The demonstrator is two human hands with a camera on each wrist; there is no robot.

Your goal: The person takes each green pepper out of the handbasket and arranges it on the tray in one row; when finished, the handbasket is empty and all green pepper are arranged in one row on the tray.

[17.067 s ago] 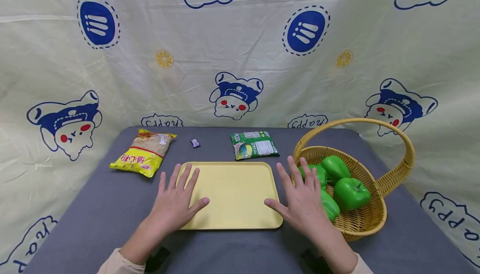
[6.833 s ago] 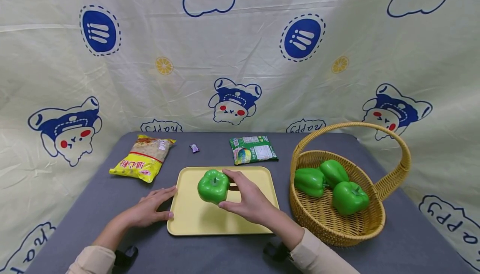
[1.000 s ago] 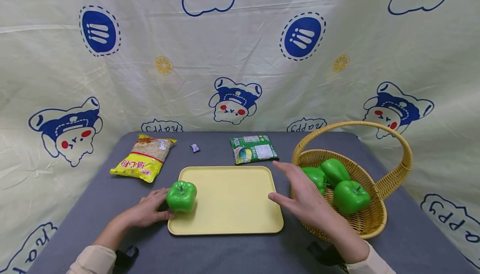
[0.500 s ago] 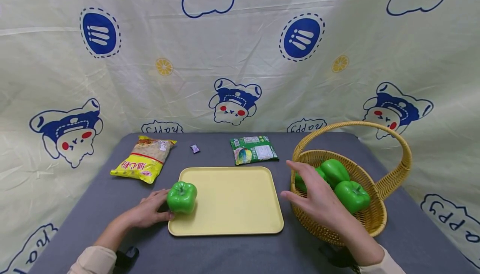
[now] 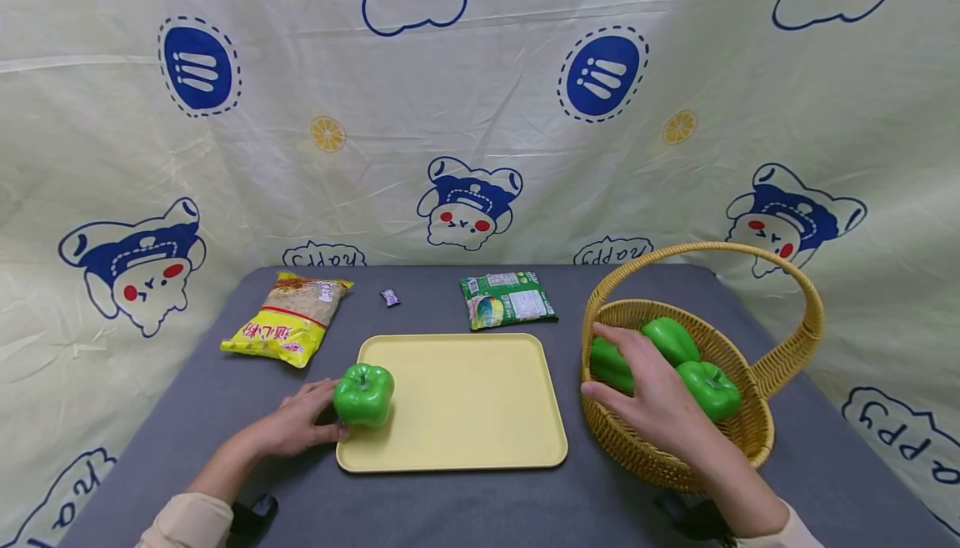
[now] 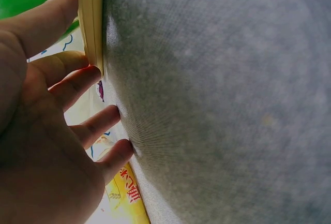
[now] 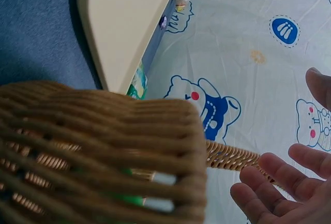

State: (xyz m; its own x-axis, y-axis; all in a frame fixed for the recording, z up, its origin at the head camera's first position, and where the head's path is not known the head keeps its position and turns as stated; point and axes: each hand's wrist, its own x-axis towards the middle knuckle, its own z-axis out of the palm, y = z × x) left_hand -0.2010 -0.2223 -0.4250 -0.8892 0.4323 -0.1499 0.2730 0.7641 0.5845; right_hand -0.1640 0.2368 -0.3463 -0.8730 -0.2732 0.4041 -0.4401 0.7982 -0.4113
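My left hand [image 5: 300, 419] rests at the left edge of a pale yellow tray [image 5: 472, 402]. In the left wrist view its thumb and fingers [image 6: 59, 66] touch the tray's rim [image 6: 91, 22] without curling round it. One green bell pepper [image 5: 363, 395] sits upright at the tray's left end, beside that hand. Over the left side of a wicker basket [image 5: 761, 439] hovers my right hand [image 5: 663, 398], thumb and fingers spread, holding nothing. Inside the basket lie green bell peppers [image 5: 711, 389], partly hidden by the hand. The right wrist view shows the spread fingers [image 7: 287, 175] above the basket's wall [image 7: 103, 136].
Behind the tray lie a yellow food bag [image 5: 288, 319], a tiny purple packet [image 5: 390, 298] and a green packet [image 5: 508, 298]. The basket's tall handle [image 5: 806, 314] arches over it. A printed cloth [image 5: 480, 72] hangs behind the grey table [image 5: 450, 506].
A bell pepper went from the basket to the tray's left end, where the right hand let go of it. That hand has since moved right, over the basket; the left stays still.
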